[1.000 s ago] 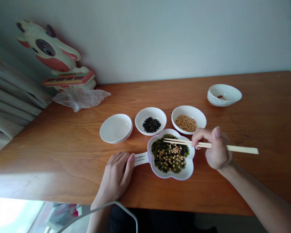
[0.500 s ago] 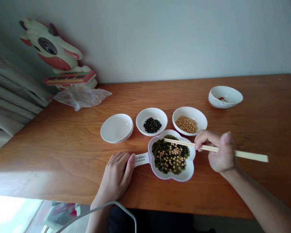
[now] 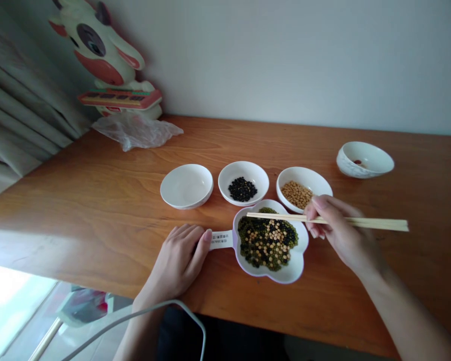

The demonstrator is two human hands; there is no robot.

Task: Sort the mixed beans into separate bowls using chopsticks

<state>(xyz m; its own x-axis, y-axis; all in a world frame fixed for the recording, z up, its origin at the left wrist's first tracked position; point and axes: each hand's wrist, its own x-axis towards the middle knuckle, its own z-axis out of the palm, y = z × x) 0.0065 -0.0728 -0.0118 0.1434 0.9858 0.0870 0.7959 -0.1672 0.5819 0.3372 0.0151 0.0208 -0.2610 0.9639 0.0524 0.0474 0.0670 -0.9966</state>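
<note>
My right hand (image 3: 336,225) is closed around a pair of chopsticks (image 3: 376,223), whose tips reach over the upper left of a flower-shaped dish (image 3: 298,265). In that dish lie mixed green, black and tan beans (image 3: 265,245). I cannot make out any bean between the tips. My left hand (image 3: 182,255) is wrapped round the dish's labelled handle (image 3: 222,239). Just behind stand three white bowls: an empty-looking bowl (image 3: 187,186) on the left, one bowl (image 3: 262,185) with black beans (image 3: 242,189), and another bowl (image 3: 319,180) with tan beans (image 3: 296,194).
A fourth white bowl (image 3: 364,160), with a few small bits inside, stands at the back right. At the back left, a cow-shaped toy keyboard (image 3: 122,98) leans by the wall with a clear plastic bag (image 3: 137,131) before it. A pale cable (image 3: 135,316) crosses below my left forearm.
The view has shifted slightly. My right hand has turned, bringing the chopsticks nearly level, with their tips closer to the dish's left rim. My left hand keeps hold of the handle.
</note>
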